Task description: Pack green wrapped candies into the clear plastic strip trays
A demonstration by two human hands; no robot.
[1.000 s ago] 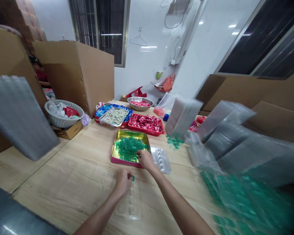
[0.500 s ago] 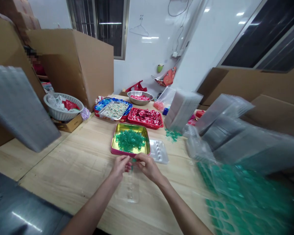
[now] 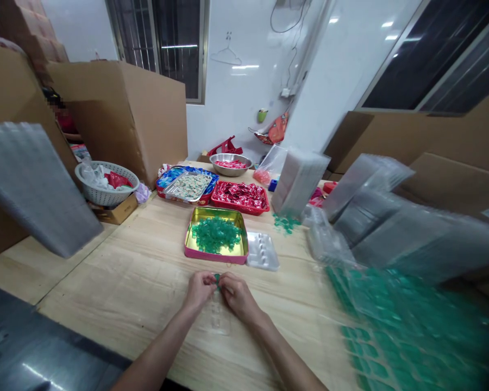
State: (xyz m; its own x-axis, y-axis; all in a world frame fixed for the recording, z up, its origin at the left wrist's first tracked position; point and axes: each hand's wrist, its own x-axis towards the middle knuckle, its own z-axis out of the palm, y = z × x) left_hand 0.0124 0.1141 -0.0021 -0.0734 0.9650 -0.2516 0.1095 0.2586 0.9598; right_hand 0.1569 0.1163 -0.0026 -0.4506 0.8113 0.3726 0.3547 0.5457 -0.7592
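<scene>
My left hand (image 3: 200, 288) and my right hand (image 3: 236, 293) meet over the table, fingertips pinched together. Between them shows a small green translucent piece (image 3: 217, 278), touched by both hands; its exact shape is partly hidden by the fingers. Under the hands lies a clear plastic blister tray (image 3: 219, 321) with a row of small hollows, its far part covered. Just beyond stands a tin with a gold inside and pink outer wall (image 3: 215, 256), holding a heap of green pieces (image 3: 217, 234). A second clear blister tray (image 3: 263, 252) rests against the tin's right side.
Behind the tin are a red basket of red packets (image 3: 239, 196), a metal tray of small pale pieces (image 3: 189, 185) and a steel bowl (image 3: 231, 169). Stacked clear trays (image 3: 299, 182) stand on the right, near filled green trays (image 3: 383, 326). A white colander (image 3: 106, 190) sits left.
Both hands have drawn back from the tin's near edge toward me, over the clear tray. The green piece has come along between the fingertips, and the hands are closer together.
</scene>
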